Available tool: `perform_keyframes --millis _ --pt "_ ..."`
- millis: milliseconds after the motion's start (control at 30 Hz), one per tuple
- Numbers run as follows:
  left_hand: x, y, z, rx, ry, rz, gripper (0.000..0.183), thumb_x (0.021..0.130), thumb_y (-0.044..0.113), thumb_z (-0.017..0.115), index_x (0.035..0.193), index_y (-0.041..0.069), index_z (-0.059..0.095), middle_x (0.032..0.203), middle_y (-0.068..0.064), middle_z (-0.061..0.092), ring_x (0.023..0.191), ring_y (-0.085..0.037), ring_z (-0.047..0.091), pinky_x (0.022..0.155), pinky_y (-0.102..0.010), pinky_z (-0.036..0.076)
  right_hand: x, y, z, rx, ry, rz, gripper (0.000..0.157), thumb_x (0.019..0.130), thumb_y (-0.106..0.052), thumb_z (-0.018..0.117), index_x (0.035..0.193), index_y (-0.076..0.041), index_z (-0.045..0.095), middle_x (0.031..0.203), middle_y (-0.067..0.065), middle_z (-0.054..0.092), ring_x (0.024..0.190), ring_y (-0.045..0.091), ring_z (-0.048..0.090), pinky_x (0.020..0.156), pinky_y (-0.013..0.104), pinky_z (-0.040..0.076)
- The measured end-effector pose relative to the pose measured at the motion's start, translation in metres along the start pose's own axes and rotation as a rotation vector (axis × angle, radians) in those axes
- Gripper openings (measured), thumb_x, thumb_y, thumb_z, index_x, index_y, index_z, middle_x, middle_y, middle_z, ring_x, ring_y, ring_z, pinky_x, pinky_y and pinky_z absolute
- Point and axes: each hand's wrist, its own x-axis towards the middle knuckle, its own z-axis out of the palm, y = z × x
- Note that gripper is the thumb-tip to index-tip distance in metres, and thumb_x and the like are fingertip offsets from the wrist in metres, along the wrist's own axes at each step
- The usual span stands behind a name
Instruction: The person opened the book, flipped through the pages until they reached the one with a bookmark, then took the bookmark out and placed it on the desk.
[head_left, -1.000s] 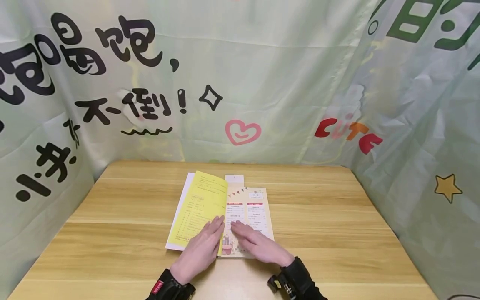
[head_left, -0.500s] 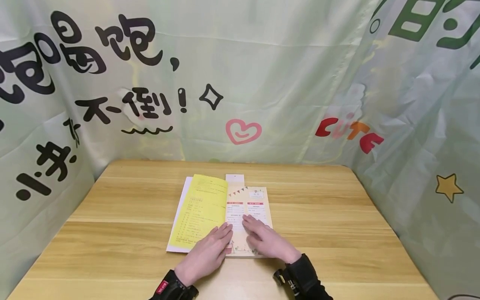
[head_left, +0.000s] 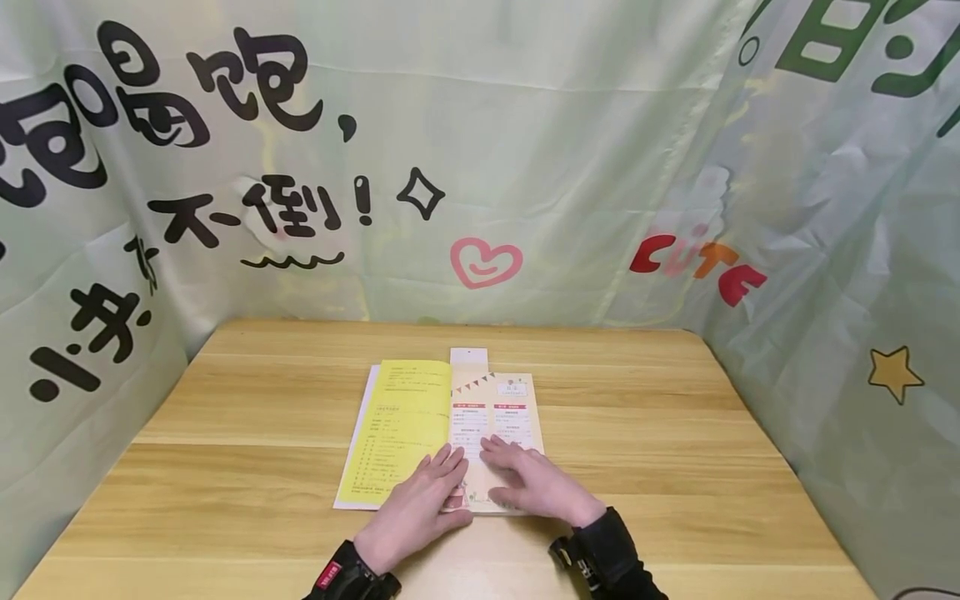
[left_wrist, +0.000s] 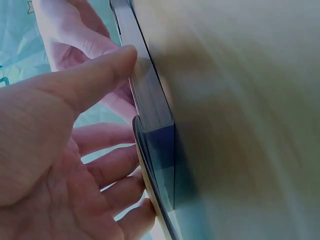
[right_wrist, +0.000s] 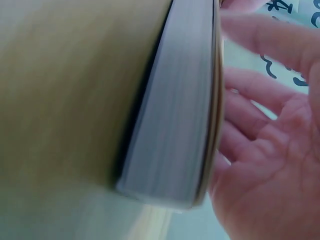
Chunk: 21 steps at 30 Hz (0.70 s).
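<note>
A thick paperback book (head_left: 514, 433) lies open on the table near its front. Its left side shows a yellow printed page (head_left: 405, 417) over a white sheet; the right side is a cream contents page with two columns. My left hand (head_left: 420, 504) rests across the lower inner margin, fingers extended, thumb at the bottom edge. On the right page my right hand (head_left: 540, 487) lies with straight, spread fingers touching the paper. The left wrist view shows the left thumb (left_wrist: 107, 70) against the page block. In the right wrist view the thick page edges (right_wrist: 172, 100) stand beside the right palm (right_wrist: 270, 160).
A pale strip (head_left: 469, 358) sticks out past the book's top edge. The wooden table (head_left: 637, 417) extends around the book. A printed fabric curtain (head_left: 570, 167) hangs behind and at both sides. Black wrist bands (head_left: 607, 554) sit on both forearms.
The yellow page has come down flatter on the left. My left hand has slid right and a little toward me, off most of that page; my right hand has shifted slightly right.
</note>
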Motion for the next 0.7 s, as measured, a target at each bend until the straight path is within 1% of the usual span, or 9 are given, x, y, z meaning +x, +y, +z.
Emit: perform_keyframes --millis 133,267,367,533,700 --pt "-0.0011 0.0015 0.0004 -0.001 0.020 0.001 0.071 0.088 0.036 0.076 0.143 -0.003 0.053 0.154 -0.018 0.049 0.147 -0.036 0.041 0.122 -0.055 0.034 -0.0014 -0.0009 -0.0026 -0.010 -0.032 -0.004 0.065 0.087 -0.026 0.077 0.143 -0.004 0.054 0.160 0.014 0.040 0.151 0.036 0.034 0.122 0.060 0.028" --pt "-0.0001 0.0024 0.0008 0.007 0.024 -0.006 0.072 0.088 0.037 0.075 0.143 -0.002 0.053 0.154 -0.018 0.049 0.147 -0.036 0.041 0.123 -0.054 0.034 -0.0029 -0.0015 -0.0046 -0.015 -0.063 0.005 0.071 0.082 -0.029 0.082 0.143 -0.006 0.055 0.160 0.010 0.041 0.152 0.032 0.033 0.124 0.056 0.028" --pt "0.0006 0.0023 0.0010 0.012 0.019 -0.012 0.072 0.088 0.039 0.074 0.143 -0.002 0.053 0.154 -0.018 0.048 0.148 -0.035 0.040 0.123 -0.053 0.033 -0.0038 -0.0014 -0.0049 -0.027 -0.076 0.005 0.073 0.080 -0.028 0.084 0.143 -0.006 0.055 0.160 0.009 0.041 0.152 0.030 0.033 0.124 0.054 0.029" --pt "0.0006 0.0020 0.0008 0.006 0.010 -0.016 0.072 0.089 0.039 0.073 0.143 -0.002 0.052 0.155 -0.018 0.048 0.149 -0.036 0.039 0.123 -0.053 0.033 -0.0036 -0.0012 -0.0051 -0.049 -0.082 -0.010 0.072 0.079 -0.028 0.084 0.142 -0.007 0.056 0.160 0.008 0.042 0.151 0.031 0.035 0.123 0.056 0.030" --pt "0.0006 0.0015 0.0010 0.007 0.014 -0.010 0.072 0.088 0.039 0.073 0.143 -0.003 0.052 0.154 -0.018 0.048 0.148 -0.036 0.039 0.123 -0.054 0.033 -0.0033 -0.0017 -0.0068 -0.045 -0.086 -0.017 0.069 0.079 -0.028 0.084 0.140 -0.007 0.058 0.159 0.008 0.043 0.151 0.032 0.036 0.122 0.058 0.031"
